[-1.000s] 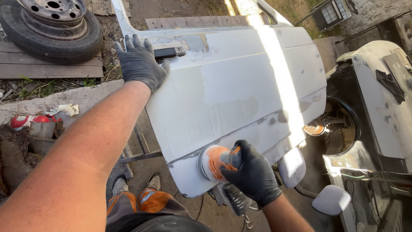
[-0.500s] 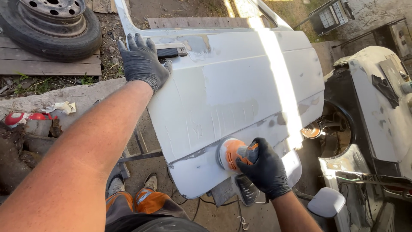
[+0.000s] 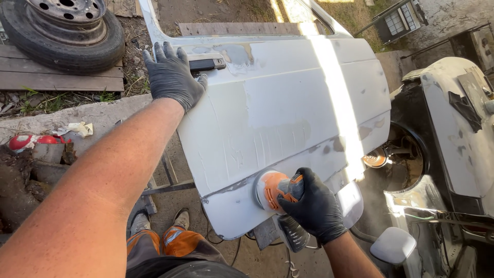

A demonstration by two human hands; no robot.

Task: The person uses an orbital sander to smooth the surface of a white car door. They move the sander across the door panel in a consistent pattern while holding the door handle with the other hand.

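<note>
While the large white-primed car door panel [image 3: 288,113] lies flat on a metal stand, the person leans over it from the six o'clock side, and each hand has its own job. The left hand [image 3: 172,76], in a black glove, is spread open and pressed palm-down on the panel's corner at about ten o'clock, just beside the dark door handle [image 3: 206,64]; it grips nothing, and seems placed there to brace the body and keep the sheet from shifting. The right hand [image 3: 312,206], also in a black glove, is clenched around the round orange-and-grey orbital sander [image 3: 272,189], whose pad sits flat against the panel's lower edge at roughly six o'clock, right on the crease where grey filler patches show through. Holding it from above and behind would let the pad stay level on the surface. The sander's dark ribbed hose end [image 3: 293,232] hangs below the panel edge.

Around the work: an old black tyre on a steel rim [image 3: 64,31] lies on wooden boards at eleven o'clock, a stripped white car body [image 3: 458,128] with an open wheel arch stands at three o'clock, and the person's orange trousers [image 3: 164,242] and boots show beneath the panel.
</note>
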